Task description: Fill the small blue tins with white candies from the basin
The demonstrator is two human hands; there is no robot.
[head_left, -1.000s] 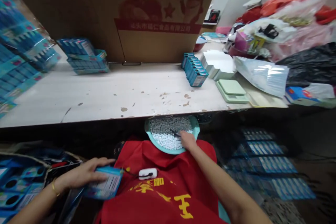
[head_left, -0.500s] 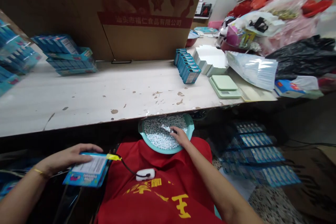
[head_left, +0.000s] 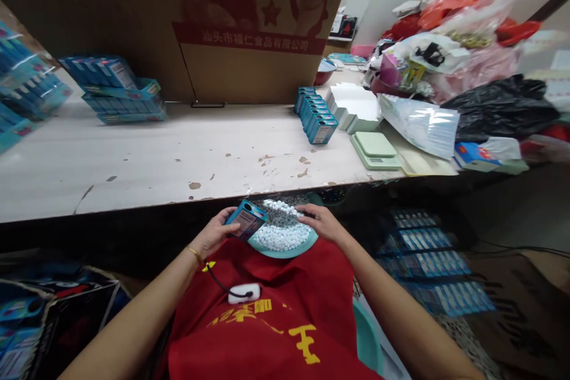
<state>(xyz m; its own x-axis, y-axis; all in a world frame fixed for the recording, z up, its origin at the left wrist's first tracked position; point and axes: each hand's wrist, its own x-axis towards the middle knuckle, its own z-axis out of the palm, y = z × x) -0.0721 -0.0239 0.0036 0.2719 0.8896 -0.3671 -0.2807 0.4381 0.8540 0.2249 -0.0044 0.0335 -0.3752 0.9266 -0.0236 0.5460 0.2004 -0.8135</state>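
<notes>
Left hand point(head_left: 217, 231), head view: closed around a blue box point(head_left: 246, 219), held tilted at the left rim of the teal basin point(head_left: 285, 253), dark round opening showing; contact with rim cannot be told. Right hand point(head_left: 325, 221): apparently gripping a scoop point(head_left: 297, 217), mostly hidden, with heaped white pellets point(head_left: 279, 206) just beside the box. Step, judged: bringing a scoopful to the box. Next move seems to call for a level scoop and steady opening. Room: front edge of table point(head_left: 214, 145) limits forward reach; more freedom toward red apron point(head_left: 262, 341).
</notes>
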